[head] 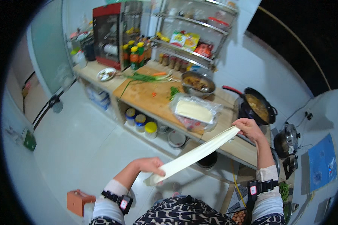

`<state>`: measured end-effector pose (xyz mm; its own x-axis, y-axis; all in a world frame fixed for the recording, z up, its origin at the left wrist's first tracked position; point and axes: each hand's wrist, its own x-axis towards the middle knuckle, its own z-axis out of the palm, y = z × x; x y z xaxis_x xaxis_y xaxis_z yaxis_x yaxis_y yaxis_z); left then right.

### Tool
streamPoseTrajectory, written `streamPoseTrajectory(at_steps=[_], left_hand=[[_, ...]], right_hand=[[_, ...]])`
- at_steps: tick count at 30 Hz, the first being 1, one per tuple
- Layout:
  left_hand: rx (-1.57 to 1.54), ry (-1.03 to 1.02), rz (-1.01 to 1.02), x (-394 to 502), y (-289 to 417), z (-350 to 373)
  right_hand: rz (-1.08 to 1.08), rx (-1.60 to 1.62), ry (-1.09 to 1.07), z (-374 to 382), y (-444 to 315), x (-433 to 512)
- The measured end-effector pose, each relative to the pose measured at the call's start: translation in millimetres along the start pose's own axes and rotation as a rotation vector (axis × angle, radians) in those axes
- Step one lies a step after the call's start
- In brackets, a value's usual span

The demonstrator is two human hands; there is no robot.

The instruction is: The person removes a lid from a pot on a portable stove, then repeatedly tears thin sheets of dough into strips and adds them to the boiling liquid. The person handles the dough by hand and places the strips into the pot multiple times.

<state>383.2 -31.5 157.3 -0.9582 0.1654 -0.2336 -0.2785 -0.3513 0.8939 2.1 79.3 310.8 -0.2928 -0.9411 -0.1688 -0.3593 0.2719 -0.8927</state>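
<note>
A long, flat strip of pale dough is stretched in the air between my two hands, running up to the right. My left hand pinches its lower end. The upper end is gripped by my right hand, near the counter's edge by the stove. Beyond the strip, more pale dough lies in a tray with clear plastic film around it, partly on the wooden cutting board. A black wok with food in brownish liquid stands on the stove past my right hand.
A metal bowl of cooked food stands behind the dough tray. Green onions and chopped greens lie on the board. The wok's red handle points left. Jars fill the shelf below. An orange-brown stool stands on the floor at lower left.
</note>
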Motion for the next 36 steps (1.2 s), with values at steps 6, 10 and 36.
streamPoseTrajectory(at_steps=[6, 10, 36], left_hand=[[-0.309, 0.010, 0.247, 11.5, 34.4, 10.1], [-0.391, 0.110, 0.328, 17.0, 56.0, 23.0], [-0.627, 0.747, 0.574, 44.0, 71.0, -70.4]], right_hand=[[0.123, 0.086, -0.075, 53.1, 54.6, 29.3], [0.124, -0.274, -0.114, 101.9, 80.5, 30.9], [0.109, 0.635, -0.926, 176.4, 2.0, -8.2]])
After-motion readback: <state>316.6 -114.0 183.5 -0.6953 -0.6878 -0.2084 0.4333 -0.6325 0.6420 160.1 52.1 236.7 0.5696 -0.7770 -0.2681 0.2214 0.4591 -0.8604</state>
